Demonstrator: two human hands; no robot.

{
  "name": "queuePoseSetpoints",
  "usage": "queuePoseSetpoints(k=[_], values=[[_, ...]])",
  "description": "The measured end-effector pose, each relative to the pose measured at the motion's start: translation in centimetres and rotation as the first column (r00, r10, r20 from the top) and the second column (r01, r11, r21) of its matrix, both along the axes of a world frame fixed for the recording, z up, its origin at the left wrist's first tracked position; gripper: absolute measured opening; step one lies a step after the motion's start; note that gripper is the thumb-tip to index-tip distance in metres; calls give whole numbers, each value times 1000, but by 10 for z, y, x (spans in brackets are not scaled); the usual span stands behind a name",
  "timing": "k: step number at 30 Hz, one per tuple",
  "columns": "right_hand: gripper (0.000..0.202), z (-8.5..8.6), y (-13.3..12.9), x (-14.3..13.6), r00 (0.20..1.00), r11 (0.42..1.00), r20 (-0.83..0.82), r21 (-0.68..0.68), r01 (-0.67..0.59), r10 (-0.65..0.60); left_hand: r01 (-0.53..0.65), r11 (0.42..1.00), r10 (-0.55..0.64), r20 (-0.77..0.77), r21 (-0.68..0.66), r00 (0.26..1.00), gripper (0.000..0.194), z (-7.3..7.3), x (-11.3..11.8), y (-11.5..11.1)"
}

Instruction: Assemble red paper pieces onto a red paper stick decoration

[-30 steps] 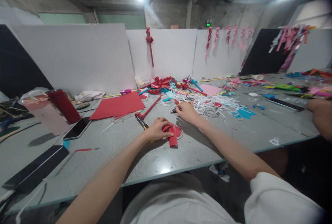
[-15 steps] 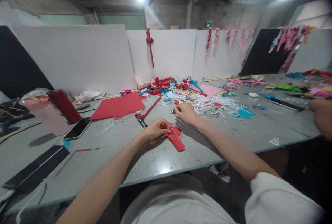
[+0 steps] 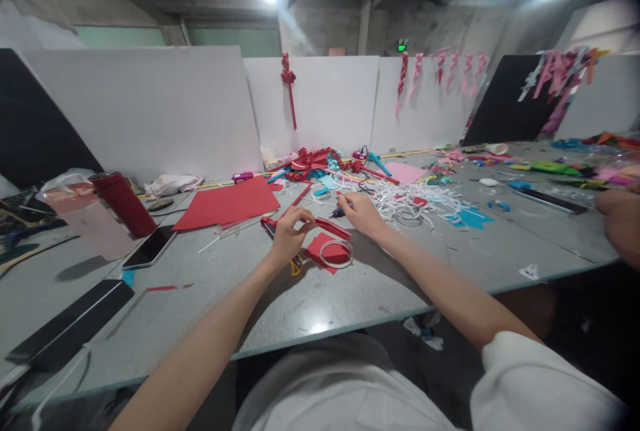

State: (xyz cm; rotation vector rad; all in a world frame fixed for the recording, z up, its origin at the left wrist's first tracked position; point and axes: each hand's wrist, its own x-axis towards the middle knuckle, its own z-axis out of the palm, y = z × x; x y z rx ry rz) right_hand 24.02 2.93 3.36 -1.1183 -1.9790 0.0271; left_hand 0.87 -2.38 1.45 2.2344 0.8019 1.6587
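From the head view, the left hand pinches a red strip, seemingly raised over the worktop, midway along its front edge; the right hand is closed on a slim tool. The strip looks cut already; nearer that edge a ring lies on red paper, apparently unattached, and the sheet towards the far edge looks largely uncut

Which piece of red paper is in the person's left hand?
The narrow strip pinched in the left hand. The large red sheet lies farther left, untouched; another red piece lies close by, overlapped by a pale ring.
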Motion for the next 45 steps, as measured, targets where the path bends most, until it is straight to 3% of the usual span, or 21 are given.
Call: queuePoseSetpoints(k=[5,8,10,14,24,34,38,45], values=[[59,-3,1,-1,971,987,-208,-86,-135,115,-55,996,60,83,-65,995,8,-2,0,3],[63,0,-2,-2,883,947,-418,-136,-292,212,-72,978,104,158,-194,982,16,-4,-1,8],[59,4,-7,-4,846,932,-475,-128,-339,242,-74,956,140,218,-285,966,21,-6,-3,11],[45,8,-17,-7,861,928,-421,-105,-359,285,-33,922,167,319,-386,933,28,-9,-6,18],[34,1,-16,-15,806,864,-415,-87,-497,422,59,897,152,433,-437,889,32,-11,-8,25],[34,-5,-13,-19,848,929,-430,-52,-366,310,18,889,180,385,-457,905,32,-10,-8,24],[36,-9,-12,-22,781,871,-515,-122,-476,354,-49,927,169,296,-373,940,33,-8,-7,20],[34,-10,-13,-26,675,816,-640,-126,-564,367,105,911,15,287,-399,958,36,-10,1,13]])
